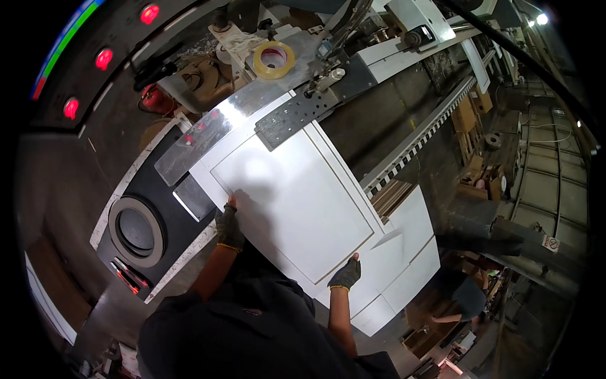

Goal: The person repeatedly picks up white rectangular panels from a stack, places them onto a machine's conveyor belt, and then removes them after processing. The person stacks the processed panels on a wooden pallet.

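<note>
1. Head view, looking down: my left hand (228, 226) in its dark glove with a yellow cuff rests on the near left edge of the white door panel (297, 196), fingers (231, 203) bent over that edge and gripping it.
2. My right hand (345, 274), gloved the same, presses on the panel's near right edge, fingers (355, 258) curled onto the face; it grips the rim, though how far the fingers wrap underneath I cannot tell.
3. I judge the panel stiff and fairly heavy for its size, with a smooth painted face that gloves could slip on and corners that would chip if knocked. Taking it by the two near edges, hands well apart as they are now, looks like the steady hold.
4. It is a flat rectangle, all white, with a raised frame around a sunken centre field, lying face up and tilted away to the upper left.
5. It lies on the machine desk (189, 189), its far end tucked under a perforated metal plate (291, 117) and beside a shiny steel bar (196, 148). More white panels (410, 252) lie just to its right.
6. Farther off, a roll of yellowish tape (273, 59) sits on the machine top, a round dark port (136, 230) opens at the left, and red lamps (104, 58) glow above.
</note>
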Motion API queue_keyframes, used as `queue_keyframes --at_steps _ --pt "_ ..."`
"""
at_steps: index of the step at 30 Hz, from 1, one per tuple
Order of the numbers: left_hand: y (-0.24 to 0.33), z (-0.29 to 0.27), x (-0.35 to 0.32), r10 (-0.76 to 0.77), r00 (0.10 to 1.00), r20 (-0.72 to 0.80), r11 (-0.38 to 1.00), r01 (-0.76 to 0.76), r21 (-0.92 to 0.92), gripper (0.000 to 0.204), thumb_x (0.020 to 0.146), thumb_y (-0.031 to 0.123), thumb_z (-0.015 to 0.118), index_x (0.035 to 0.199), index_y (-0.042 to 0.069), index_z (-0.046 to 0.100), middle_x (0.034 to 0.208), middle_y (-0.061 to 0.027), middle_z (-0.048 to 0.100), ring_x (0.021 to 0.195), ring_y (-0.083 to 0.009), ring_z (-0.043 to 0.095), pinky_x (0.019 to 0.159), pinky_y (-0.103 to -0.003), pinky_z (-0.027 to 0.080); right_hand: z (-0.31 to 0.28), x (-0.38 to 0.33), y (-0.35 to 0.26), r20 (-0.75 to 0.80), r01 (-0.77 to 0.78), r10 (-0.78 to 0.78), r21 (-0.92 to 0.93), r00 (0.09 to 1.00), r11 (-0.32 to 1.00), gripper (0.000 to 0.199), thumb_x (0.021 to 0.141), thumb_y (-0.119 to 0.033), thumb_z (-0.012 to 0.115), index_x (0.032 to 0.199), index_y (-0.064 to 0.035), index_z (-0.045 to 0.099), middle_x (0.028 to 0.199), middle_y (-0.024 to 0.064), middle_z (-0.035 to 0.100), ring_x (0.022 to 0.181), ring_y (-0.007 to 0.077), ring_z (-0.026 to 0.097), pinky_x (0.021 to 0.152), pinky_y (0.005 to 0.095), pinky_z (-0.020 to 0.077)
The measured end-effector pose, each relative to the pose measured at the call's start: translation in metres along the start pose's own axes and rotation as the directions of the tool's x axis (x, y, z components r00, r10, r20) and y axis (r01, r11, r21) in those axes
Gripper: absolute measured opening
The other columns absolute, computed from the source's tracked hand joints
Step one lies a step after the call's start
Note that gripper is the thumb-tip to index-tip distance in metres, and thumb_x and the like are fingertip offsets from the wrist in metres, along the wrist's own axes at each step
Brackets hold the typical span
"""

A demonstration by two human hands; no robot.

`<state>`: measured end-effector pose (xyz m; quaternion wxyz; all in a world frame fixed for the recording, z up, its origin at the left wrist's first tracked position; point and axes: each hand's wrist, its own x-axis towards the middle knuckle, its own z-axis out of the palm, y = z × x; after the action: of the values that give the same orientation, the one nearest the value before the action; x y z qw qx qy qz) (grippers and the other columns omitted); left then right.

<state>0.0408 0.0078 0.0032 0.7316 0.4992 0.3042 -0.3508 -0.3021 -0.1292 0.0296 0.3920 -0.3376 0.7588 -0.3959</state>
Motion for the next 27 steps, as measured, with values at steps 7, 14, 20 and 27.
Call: queue_keyframes --at_steps 7,14,20,27 --pt "-0.003 0.048 0.004 -0.095 0.995 0.033 0.995 0.096 -0.019 0.043 0.09 0.04 0.068 0.113 0.004 0.059 0.101 -0.007 0.062 0.092 -0.0213 0.062 0.079 -0.038 0.054 0.011 0.045 -0.011 0.042 -0.029 0.03 -0.007 0.999 1.0 0.033 0.093 -0.038 0.064 0.082 -0.0071 0.064 0.082 0.0044 0.064 0.076 0.0173 0.06 0.073 0.0326 0.0521" --pt "-0.027 0.113 0.026 -0.06 0.991 -0.122 0.996 0.068 0.057 0.045 0.088 0.041 0.069 0.112 0.004 0.058 0.099 -0.0082 0.062 0.089 -0.0224 0.062 0.076 -0.04 0.055 0.049 0.092 -0.06 0.018 -0.071 0.07 0.07 0.997 0.995 0.036 0.091 -0.033 0.067 0.067 -0.0113 0.051 0.067 -0.0028 0.05 0.064 0.0124 0.047 0.062 0.0301 0.0438" --pt "-0.02 0.195 0.01 -0.073 0.996 -0.056 0.993 0.078 0.088 0.044 0.084 0.046 0.073 0.1 0.007 0.061 0.083 -0.0038 0.059 0.072 -0.0182 0.058 0.066 -0.039 0.053 0.073 0.136 -0.073 0.151 -0.13 0.099 0.206 0.983 0.97 0.031 0.094 -0.033 0.062 0.087 -0.0031 0.062 0.089 0.0069 0.063 0.081 0.0182 0.059 0.078 0.0333 0.051" --pt "-0.06 0.193 0.07 0.006 1.0 -0.007 0.933 -0.003 0.36 0.041 0.083 0.054 0.071 0.087 0.014 0.064 0.076 0.0005 0.054 0.067 -0.0128 0.051 0.064 -0.031 0.048 0.091 0.207 -0.085 0.2 -0.061 0.048 0.059 0.979 0.996 0.047 0.094 -0.038 0.061 0.113 0.0036 0.057 0.103 0.0116 0.063 0.098 0.0199 0.058 0.089 0.0344 0.0483"
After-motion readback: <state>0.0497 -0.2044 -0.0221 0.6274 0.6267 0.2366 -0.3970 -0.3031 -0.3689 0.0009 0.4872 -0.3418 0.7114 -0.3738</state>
